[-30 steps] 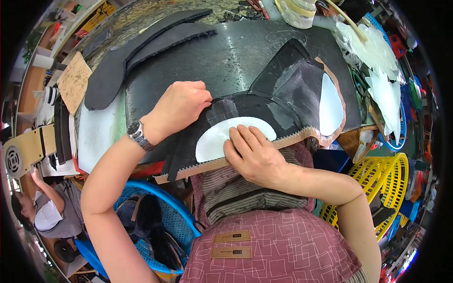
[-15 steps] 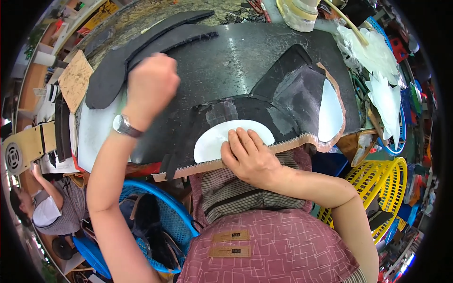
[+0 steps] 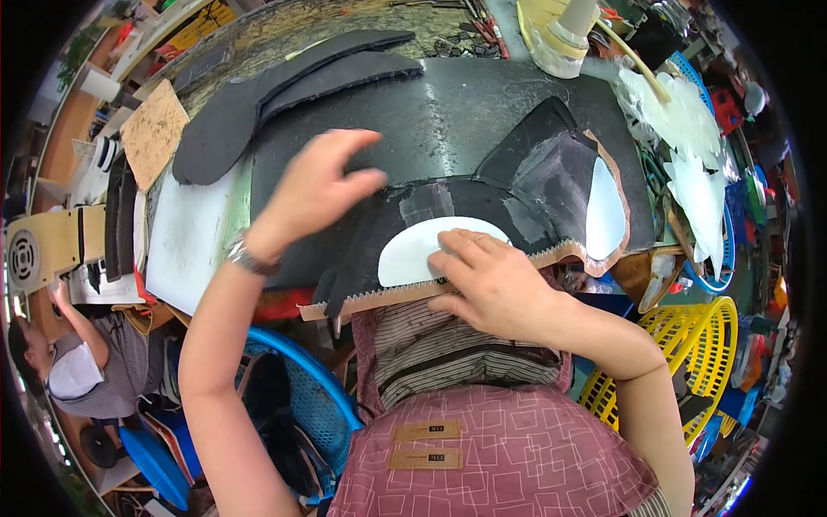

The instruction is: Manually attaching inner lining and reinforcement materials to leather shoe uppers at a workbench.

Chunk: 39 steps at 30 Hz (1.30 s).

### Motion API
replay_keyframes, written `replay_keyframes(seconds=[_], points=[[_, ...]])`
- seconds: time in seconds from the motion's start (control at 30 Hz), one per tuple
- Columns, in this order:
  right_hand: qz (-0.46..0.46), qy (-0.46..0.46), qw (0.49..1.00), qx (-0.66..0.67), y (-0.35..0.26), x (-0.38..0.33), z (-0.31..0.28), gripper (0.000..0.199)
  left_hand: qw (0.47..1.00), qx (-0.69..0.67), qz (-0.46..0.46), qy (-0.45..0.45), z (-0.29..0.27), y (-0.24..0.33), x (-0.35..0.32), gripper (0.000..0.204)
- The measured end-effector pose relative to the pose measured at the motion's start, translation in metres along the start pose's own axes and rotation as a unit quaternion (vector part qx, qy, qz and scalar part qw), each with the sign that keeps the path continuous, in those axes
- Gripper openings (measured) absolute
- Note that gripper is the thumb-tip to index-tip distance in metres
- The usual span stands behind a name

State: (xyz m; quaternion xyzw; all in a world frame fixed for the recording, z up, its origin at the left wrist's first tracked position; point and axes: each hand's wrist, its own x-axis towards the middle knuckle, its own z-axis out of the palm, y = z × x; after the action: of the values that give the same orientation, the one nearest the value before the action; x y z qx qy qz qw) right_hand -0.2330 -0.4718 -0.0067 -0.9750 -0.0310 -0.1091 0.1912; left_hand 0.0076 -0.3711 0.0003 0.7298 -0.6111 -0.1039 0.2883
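A black shoe upper (image 3: 536,220) with a tan, zigzag-cut lower edge lies along the near side of the black work mat. On its left part rests a white half-moon piece (image 3: 407,257), flat against the black material. My right hand (image 3: 504,289) lies over the right end of that piece, fingers stretched out, hiding part of it. A second white rounded piece (image 3: 606,207) sits at the upper's right end. Above the mat, left of the half-moon piece, my left hand (image 3: 320,185) is held open and empty, thumb and fingers apart.
Dark foam-like pieces (image 3: 211,142) lie stacked at the far left, beside a cork-like board (image 3: 155,129). White sheets (image 3: 672,112) pile up at the right. A blue basket (image 3: 314,379) and a yellow basket (image 3: 689,345) stand below the table. Another person (image 3: 86,362) works at far left.
My left hand has come down and to the right, its closed fist opening. My right hand has shifted slightly right over the white piece. The whole view has moved a little.
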Motion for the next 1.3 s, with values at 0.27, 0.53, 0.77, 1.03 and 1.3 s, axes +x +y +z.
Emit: replay_keyframes(seconds=[0.27,0.53,0.77,1.03,1.3], points=[[0.189,0.173,0.939,0.228,0.007,0.028,0.002,0.013,0.877,-0.367,-0.232,-0.209,0.013,0.036,0.009,0.010],[0.237,0.081,0.934,0.255,0.002,0.030,-0.018,0.016,0.837,-0.435,-0.295,-0.153,0.009,0.068,-0.018,0.016],[0.208,0.091,0.938,0.264,0.001,0.025,-0.015,0.015,0.914,-0.306,-0.236,-0.127,0.006,0.085,-0.024,0.016],[0.170,0.128,0.910,0.355,0.004,0.002,-0.028,0.012,0.823,-0.466,-0.306,-0.105,0.010,0.060,-0.026,0.015],[0.178,0.088,0.945,0.258,-0.002,0.011,-0.024,0.016,0.854,-0.433,-0.269,-0.105,0.018,0.090,-0.031,0.016]])
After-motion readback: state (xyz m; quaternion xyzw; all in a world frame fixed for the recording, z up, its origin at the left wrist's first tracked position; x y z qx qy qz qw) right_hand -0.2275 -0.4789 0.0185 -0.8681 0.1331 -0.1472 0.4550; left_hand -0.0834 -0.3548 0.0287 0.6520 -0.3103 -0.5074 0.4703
